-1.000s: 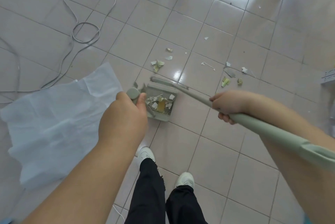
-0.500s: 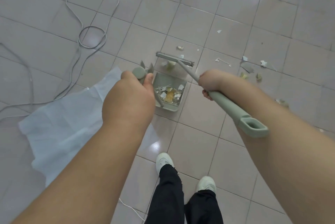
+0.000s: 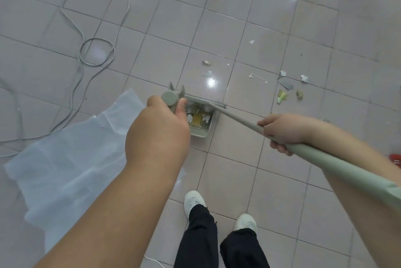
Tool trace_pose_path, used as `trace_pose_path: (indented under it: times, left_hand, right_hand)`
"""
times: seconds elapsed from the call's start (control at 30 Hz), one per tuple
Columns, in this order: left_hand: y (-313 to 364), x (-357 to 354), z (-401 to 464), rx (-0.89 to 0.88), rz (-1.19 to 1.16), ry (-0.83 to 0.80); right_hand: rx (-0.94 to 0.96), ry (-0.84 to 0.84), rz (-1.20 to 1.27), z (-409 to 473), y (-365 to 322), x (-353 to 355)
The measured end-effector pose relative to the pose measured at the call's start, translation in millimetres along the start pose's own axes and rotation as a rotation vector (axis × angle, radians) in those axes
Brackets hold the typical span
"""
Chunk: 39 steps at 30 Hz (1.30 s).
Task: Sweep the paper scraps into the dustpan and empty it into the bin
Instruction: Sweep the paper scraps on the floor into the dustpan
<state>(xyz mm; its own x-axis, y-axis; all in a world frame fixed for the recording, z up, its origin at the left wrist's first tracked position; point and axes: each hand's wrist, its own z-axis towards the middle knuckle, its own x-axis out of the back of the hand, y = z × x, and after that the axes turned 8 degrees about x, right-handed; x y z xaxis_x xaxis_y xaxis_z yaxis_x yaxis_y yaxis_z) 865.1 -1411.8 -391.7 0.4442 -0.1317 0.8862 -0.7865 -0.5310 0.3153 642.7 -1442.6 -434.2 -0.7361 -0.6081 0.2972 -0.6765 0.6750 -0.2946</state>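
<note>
No readable text, labels or numbers anywhere; red object (image 3: 395, 157) right of the broom handle (image 3: 338, 165) too blurred.

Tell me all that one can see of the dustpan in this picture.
The dustpan is a small pale green box, plastic by its look, standing on the tiled floor with its open mouth turned away from the person. A comb of teeth lines its near wall. Inside lie paper scraps, white and yellow. Its upright handle ends in a round cap, gripped by the left hand. The head of the broom, held in the right hand, rests at its mouth.
</note>
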Motion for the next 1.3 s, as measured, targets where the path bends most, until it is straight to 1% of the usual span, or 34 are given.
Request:
trace_pose_path:
  times: [0.1,0.2,0.33,0.4,0.47,0.57,0.67,0.83,0.9,1.17,1.3]
  left_hand:
    - [2.3,0.5,3.5,-0.020,0.006,0.002]
    - [4.8,0.9,6.8,-0.027,0.015,0.006]
    - [4.2,-0.7,7.6,-0.022,0.023,0.016]
    - [3.8,-1.4,7.3,-0.017,0.015,0.016]
    - [4.2,-1.8,6.2,-0.019,0.016,0.021]
    - [5.8,-1.9,5.5,-0.014,0.029,0.022]
    - [7.4,-1.4,6.7,-0.009,0.035,0.025]
    - [23.1,-1.6,15.7,-0.011,0.031,0.031]
    - [33.2,-1.8,24.1,-0.012,0.029,0.031]
    - [69.5,-3.9,54.0,-0.056,0.045,0.035]
    - [79.7,-8.4,57.0,-0.064,0.058,0.047]
  right_hand:
    - [0.054,0.055,0.023,-9.0,0.7,7.1]
    - [0.100,0.095,0.018,7.8,-15.9,0.7]
    - [0.041,0.061,0.046,48.3,-45.1,-14.3]
    - [0.056,0.035,-0.041,66.5,-50.2,-24.8]
    - [0.038,0.008,-0.080,70.6,-46.5,-37.6]
    - [-0.039,-0.050,-0.056,54.3,-25.5,-42.9]
    - [-0.024,-0.073,-0.037,23.5,-7.1,-23.4]
    - [0.059,0.011,-0.037,4.7,-13.1,24.0]
    - [0.088,0.024,-0.065,14.3,-29.6,32.8]
    - [0.124,0.093,0.028,92.9,-82.2,51.7]
    - [0.155,0.107,-0.066,123.1,-88.4,44.8]
